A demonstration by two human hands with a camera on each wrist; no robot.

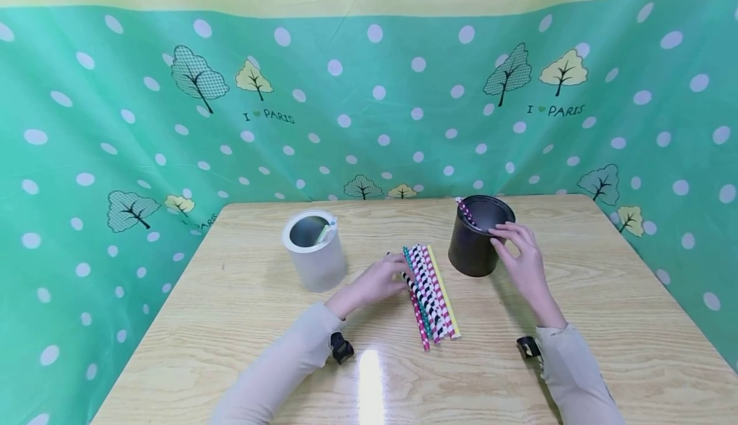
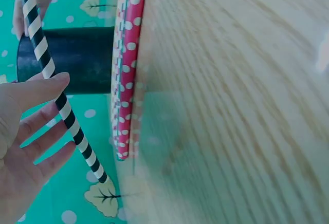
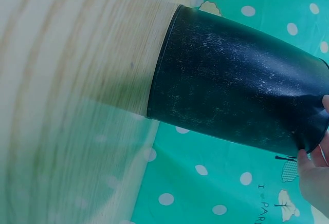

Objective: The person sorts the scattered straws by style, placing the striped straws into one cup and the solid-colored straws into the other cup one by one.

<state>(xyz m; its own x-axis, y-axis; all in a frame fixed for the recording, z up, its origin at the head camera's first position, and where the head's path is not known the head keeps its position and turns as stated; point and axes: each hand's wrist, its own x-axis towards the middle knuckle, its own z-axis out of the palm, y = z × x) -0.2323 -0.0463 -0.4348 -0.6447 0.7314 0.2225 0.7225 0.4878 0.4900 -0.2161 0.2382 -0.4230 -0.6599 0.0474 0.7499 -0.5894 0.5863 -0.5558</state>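
Observation:
My left hand [image 1: 380,279] pinches a black-and-white striped paper straw [image 2: 77,131] between thumb and fingers, raised off the table in the left wrist view. Beneath and beside this hand lies a row of patterned paper straws [image 1: 434,284], among them a pink polka-dot one [image 2: 131,44] and a yellow one [image 1: 444,290]. My right hand [image 1: 523,265] holds the near right rim of a black cup-shaped container [image 1: 474,252], thumb outside and fingers over the edge. The container stands upright with a dark purple dotted straw [image 1: 466,212] leaning inside.
On the left stands a frosted white container [image 1: 317,265] with a pale greenish item [image 1: 324,234] inside its rim. The wooden table [image 1: 230,322] ends at a green dotted curtain [image 1: 323,156] behind both containers.

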